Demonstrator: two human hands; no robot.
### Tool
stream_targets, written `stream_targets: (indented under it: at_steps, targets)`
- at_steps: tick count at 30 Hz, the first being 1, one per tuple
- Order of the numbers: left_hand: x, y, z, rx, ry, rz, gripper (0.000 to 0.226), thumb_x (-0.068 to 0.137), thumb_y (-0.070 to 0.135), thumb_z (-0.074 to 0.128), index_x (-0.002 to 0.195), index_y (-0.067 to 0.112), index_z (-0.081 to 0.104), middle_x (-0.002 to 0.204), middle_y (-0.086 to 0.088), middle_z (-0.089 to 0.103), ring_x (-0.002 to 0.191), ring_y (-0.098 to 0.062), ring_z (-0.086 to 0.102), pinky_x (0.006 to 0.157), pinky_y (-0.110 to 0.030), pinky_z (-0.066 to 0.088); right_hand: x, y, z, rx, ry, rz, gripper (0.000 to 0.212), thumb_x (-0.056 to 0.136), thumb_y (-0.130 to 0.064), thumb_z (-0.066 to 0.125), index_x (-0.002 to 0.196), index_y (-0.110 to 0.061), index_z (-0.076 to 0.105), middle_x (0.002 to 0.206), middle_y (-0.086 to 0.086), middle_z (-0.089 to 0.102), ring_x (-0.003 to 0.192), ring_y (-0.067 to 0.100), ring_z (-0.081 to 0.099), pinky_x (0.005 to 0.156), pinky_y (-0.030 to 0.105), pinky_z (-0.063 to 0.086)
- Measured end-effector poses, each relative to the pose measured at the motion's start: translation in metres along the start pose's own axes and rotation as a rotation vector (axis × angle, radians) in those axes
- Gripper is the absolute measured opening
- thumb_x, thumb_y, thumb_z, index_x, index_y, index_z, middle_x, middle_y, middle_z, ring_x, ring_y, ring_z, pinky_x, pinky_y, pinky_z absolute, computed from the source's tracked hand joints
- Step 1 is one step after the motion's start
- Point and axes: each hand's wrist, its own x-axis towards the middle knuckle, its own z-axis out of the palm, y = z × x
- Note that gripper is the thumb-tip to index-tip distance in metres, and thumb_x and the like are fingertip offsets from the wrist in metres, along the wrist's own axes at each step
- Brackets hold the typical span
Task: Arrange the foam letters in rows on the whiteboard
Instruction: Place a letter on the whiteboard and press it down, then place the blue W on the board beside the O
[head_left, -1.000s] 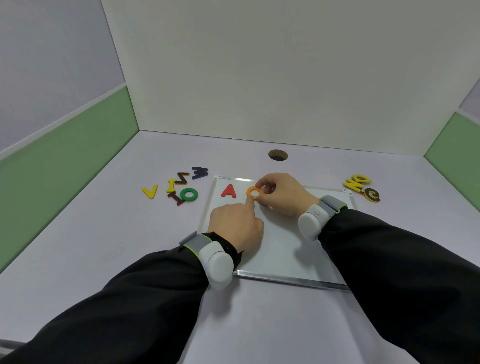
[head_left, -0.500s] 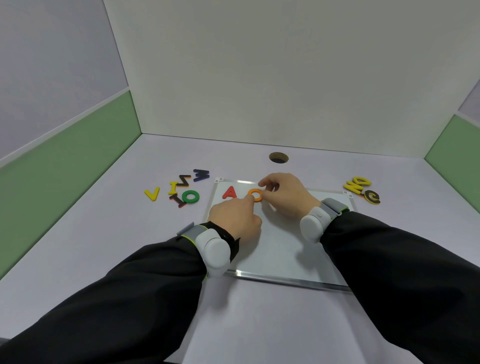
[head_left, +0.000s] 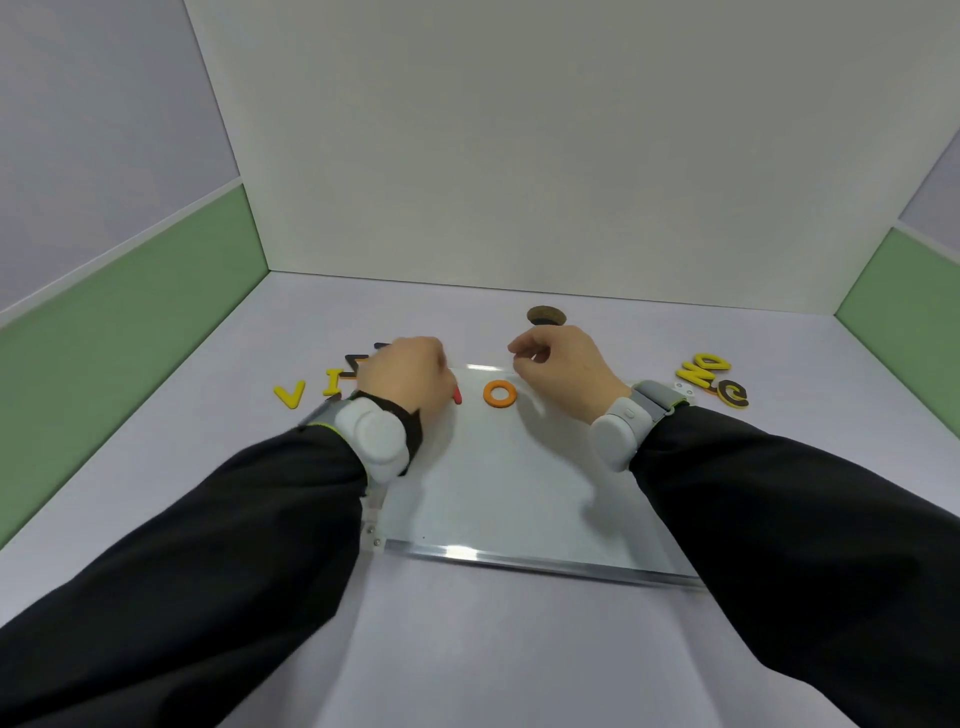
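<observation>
The whiteboard (head_left: 519, 478) lies flat on the desk in front of me. An orange O (head_left: 500, 393) sits on it near the far edge, with nothing touching it. My left hand (head_left: 410, 376) is over the board's far left corner, back to the camera, fingers hidden. It covers the red A (head_left: 457, 397), of which only a sliver shows at its right edge. My right hand (head_left: 561, 364) hovers just right of and beyond the O, fingers loosely curled, holding nothing.
Loose letters lie left of the board: a yellow V (head_left: 291, 395), a yellow I (head_left: 332, 382) and a dark Z (head_left: 356, 361). A pile of yellow and dark letters (head_left: 711, 379) lies at the right. A round cable hole (head_left: 545, 315) is behind the board.
Both hands have left the orange O. My left hand moved left over the red A. My right hand lifted back and to the right.
</observation>
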Motion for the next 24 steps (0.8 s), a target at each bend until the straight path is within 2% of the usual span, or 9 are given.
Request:
stream_targets:
  at_steps: [4,7,10,12,15,21,24]
  targets:
    - [0.032,-0.033,0.004,0.063,0.026,-0.063,0.023,0.089,0.022,0.053,0.103,0.014,0.069,0.109,-0.008,0.060,0.092,-0.031,0.060,0.072,-0.032,0.045,0.013,-0.014,0.012,0.043,-0.038,-0.035,0.022,0.088,-0.014,0.060,0.106,-0.018,0.072,0.096,-0.007,0.068,0.088,0.009,0.060,0.083,0.022,0.048]
    - [0.047,-0.046,0.007,0.147,0.014,-0.056,0.031,0.091,0.029,0.055,0.114,0.013,0.067,0.119,-0.011,0.055,0.104,-0.033,0.056,0.081,-0.036,0.047,0.025,-0.026,0.025,0.064,-0.072,-0.060,0.023,0.085,-0.013,0.061,0.105,-0.017,0.072,0.101,-0.003,0.072,0.095,0.013,0.065,0.089,0.029,0.053]
    - [0.060,-0.054,0.012,0.265,-0.012,-0.031,0.036,0.091,0.037,0.051,0.118,0.016,0.065,0.121,-0.009,0.056,0.113,-0.030,0.047,0.087,-0.037,0.041,0.037,-0.036,0.039,0.052,-0.111,-0.080,0.025,0.083,-0.013,0.063,0.106,-0.016,0.072,0.104,-0.002,0.073,0.096,0.014,0.065,0.089,0.029,0.053]
    - [0.066,-0.057,0.016,0.301,-0.032,-0.016,0.034,0.091,0.039,0.048,0.109,0.019,0.068,0.113,-0.007,0.057,0.110,-0.029,0.045,0.084,-0.037,0.039,0.044,-0.040,0.047,0.030,-0.130,-0.094,0.026,0.083,-0.013,0.064,0.107,-0.016,0.072,0.106,-0.002,0.072,0.096,0.014,0.064,0.088,0.026,0.051]
    - [0.073,-0.060,0.018,0.303,-0.055,-0.007,0.032,0.094,0.041,0.047,0.103,0.021,0.071,0.109,-0.006,0.057,0.107,-0.028,0.045,0.082,-0.036,0.038,0.050,-0.044,0.058,0.023,-0.144,-0.100,0.028,0.082,-0.014,0.064,0.108,-0.016,0.072,0.108,-0.002,0.071,0.098,0.015,0.063,0.090,0.029,0.052]
    - [0.081,-0.063,0.013,0.319,-0.091,0.043,0.031,0.098,0.043,0.048,0.106,0.024,0.071,0.111,-0.004,0.060,0.104,-0.028,0.053,0.084,-0.035,0.036,0.053,-0.049,0.067,0.020,-0.168,-0.127,0.031,0.083,-0.012,0.063,0.114,-0.013,0.070,0.113,0.001,0.071,0.104,0.017,0.064,0.094,0.031,0.051]
    - [0.086,-0.058,0.000,0.226,-0.111,0.041,0.029,0.101,0.032,0.046,0.109,0.021,0.071,0.112,-0.006,0.067,0.099,-0.029,0.060,0.088,-0.034,0.039,0.052,-0.050,0.065,0.049,-0.132,-0.113,0.033,0.083,-0.011,0.062,0.115,-0.014,0.069,0.114,-0.001,0.070,0.105,0.016,0.063,0.095,0.030,0.050]
